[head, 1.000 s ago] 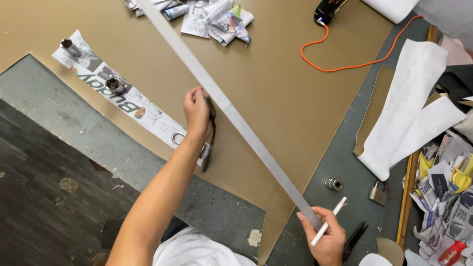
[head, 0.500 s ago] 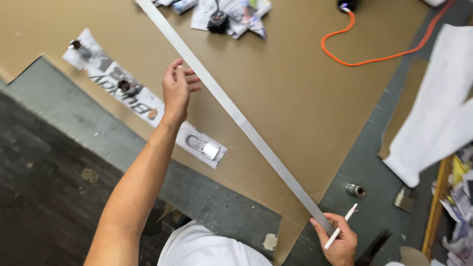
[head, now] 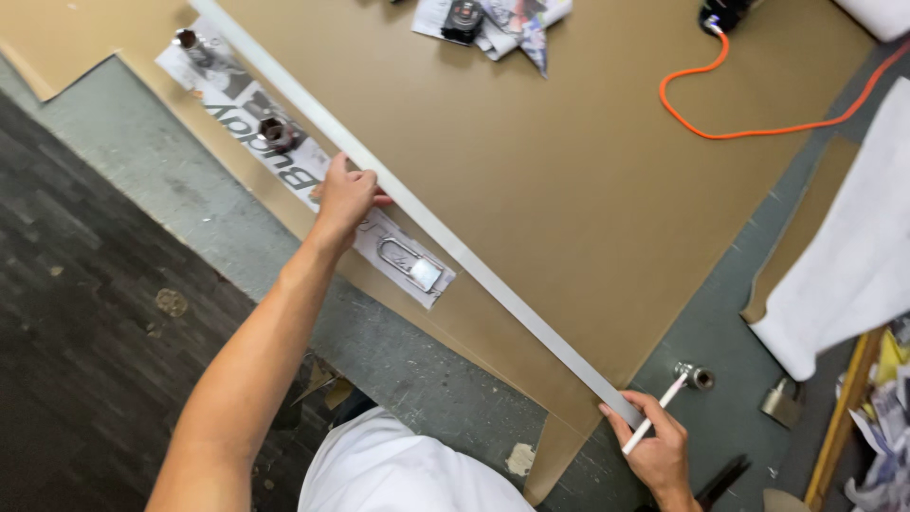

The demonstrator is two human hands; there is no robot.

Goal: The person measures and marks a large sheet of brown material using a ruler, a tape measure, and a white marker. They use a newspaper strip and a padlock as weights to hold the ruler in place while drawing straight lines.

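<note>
A long grey metal straightedge [head: 445,242] lies diagonally across a large brown sheet [head: 569,171] spread on the floor. My left hand [head: 343,194] presses on the straightedge partway along, fingers bent over its edge. My right hand [head: 654,446] holds the near end of the straightedge and also grips a white marking pencil [head: 654,425] that points up and right. A strip of printed paper [head: 284,166] lies along the sheet's edge beside my left hand, held down by two metal nuts [head: 275,131] and a padlock [head: 409,265].
An orange cable [head: 720,104] loops across the sheet's far right corner. White fabric pieces [head: 853,265] lie at the right. A small metal fitting [head: 700,377] and a brass padlock [head: 782,400] sit on the grey floor near my right hand. Crumpled papers [head: 502,19] lie at the top.
My left hand slid further up the straightedge and left the padlock on the paper strip. The straightedge shifted toward the sheet's left edge. My right hand stays at its near end.
</note>
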